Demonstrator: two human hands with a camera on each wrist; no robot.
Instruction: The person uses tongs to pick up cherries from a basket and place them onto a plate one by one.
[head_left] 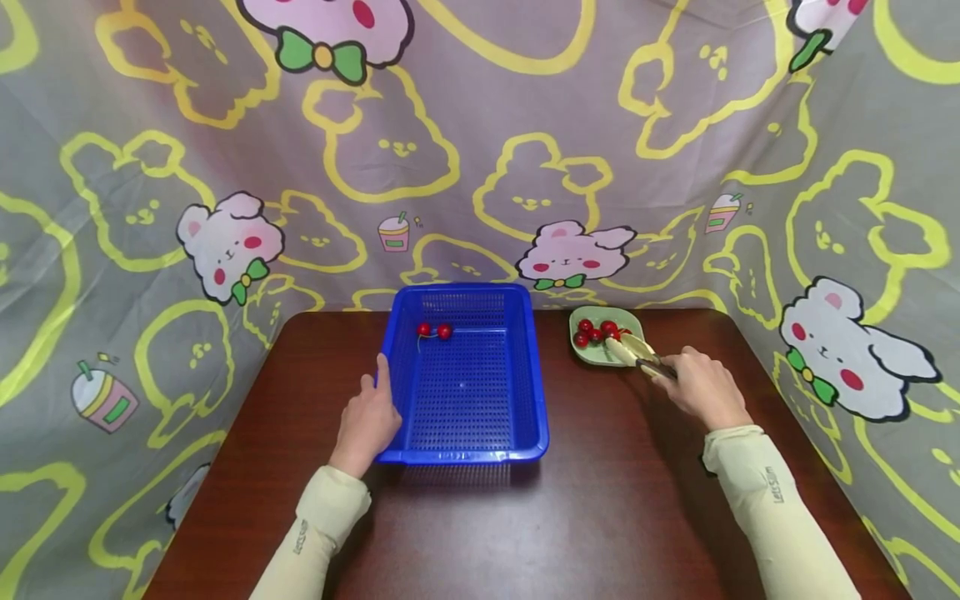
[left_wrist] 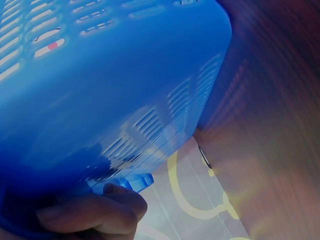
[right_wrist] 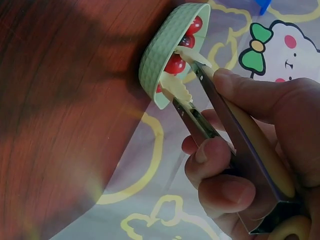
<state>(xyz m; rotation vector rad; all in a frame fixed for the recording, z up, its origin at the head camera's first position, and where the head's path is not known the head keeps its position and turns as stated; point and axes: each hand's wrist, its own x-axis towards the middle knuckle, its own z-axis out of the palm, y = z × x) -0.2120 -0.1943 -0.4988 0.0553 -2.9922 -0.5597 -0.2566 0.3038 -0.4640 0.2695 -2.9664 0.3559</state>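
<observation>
My left hand (head_left: 366,425) grips the left rim of a blue perforated plastic basket (head_left: 465,457); in the left wrist view its curled fingers (left_wrist: 100,215) show at the basket's edge. Two red cherries (head_left: 444,332) with a stem lie inside, toward the far left. With my right hand (head_left: 701,383) I hold metal tongs (right_wrist: 245,140) that have cream-coloured tips. Those tips are spread apart over a small light green dish (head_left: 597,358) and reach in among several red cherries (right_wrist: 175,64). Whether a cherry is pinched between them I cannot tell.
Basket and dish both stand on a dark brown wooden table (head_left: 600,500), the dish to the right of the basket near the far edge. A grey cloth (head_left: 465,108) with yellow outlines and cartoon animals hangs behind the table and along both sides.
</observation>
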